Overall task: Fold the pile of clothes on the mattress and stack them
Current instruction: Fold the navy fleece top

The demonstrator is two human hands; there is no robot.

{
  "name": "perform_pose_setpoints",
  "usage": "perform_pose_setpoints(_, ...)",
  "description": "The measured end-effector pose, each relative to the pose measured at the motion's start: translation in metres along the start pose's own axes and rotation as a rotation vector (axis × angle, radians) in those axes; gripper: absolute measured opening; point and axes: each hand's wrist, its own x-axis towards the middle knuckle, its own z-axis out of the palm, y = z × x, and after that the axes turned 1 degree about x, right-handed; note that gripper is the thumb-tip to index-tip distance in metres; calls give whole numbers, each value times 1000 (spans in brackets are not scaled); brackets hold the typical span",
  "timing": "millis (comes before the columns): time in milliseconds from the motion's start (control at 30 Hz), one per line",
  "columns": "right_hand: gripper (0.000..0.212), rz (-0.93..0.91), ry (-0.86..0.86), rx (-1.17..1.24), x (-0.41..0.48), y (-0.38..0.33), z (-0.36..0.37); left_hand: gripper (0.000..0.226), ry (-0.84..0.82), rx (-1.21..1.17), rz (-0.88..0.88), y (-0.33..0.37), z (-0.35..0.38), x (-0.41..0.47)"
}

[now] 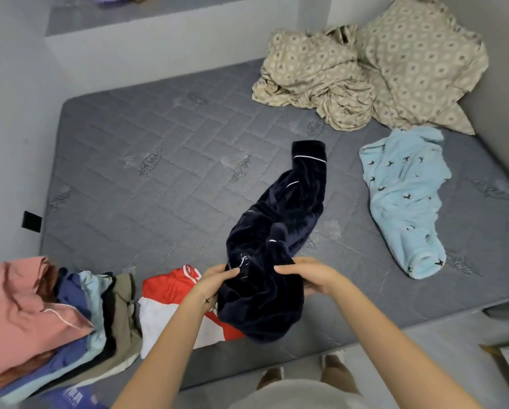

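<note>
A dark navy fleece garment (pixel 279 228) with thin white piping lies bunched on the grey quilted mattress (pixel 147 160), one sleeve stretched toward the far side. My left hand (pixel 217 278) grips its near left edge. My right hand (pixel 309 274) holds the near right edge, fingers curled over the fabric. A red and white folded garment (pixel 170 293) lies under the navy one at the near edge. A stack of folded clothes (pixel 49 317), pink on top, sits at the near left corner. A light blue garment (pixel 403 196) with small dark bird prints lies crumpled at the right.
A crumpled beige patterned sheet (pixel 365 72) fills the far right corner. Grey walls close in on the left and right of the mattress. A ledge (pixel 158 22) runs behind it. My feet in slippers (pixel 303 370) stand at the near edge on the floor.
</note>
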Motion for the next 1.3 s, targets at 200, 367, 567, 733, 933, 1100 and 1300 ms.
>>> perform_pose_setpoints(200, 64, -122, 385, -118, 15, 6, -11, 37, -51, -16, 138, -4, -6, -4)
perform_pose_setpoints(367, 80, -221, 411, -65, 31, 2, -3, 40, -107, 66, 162, -6, -6, -12)
perform_pose_setpoints(567, 106, -255, 446, -46, 57, -8, -3, 44, -187, 338, 106, -14, -12, -26)
perform_pose_setpoints(733, 129, -36, 279, -130, 75, 3, 14, 43, -272, 515, 122, -25, 3, -24)
perform_pose_setpoints(933, 50, -81, 431, -227, 87, 37, 19, 46, -288, 737, 102, -34, 13, -6)
perform_pose_setpoints(1100, 14, -81, 399, 205, 79, 38, -17, 42, -90, 802, 79, -43, 7, 9)
perform_pose_setpoints(1300, 8, -109, 707, 615, 64, 59, -61, 19, -96, 769, 136, -54, 34, 13)
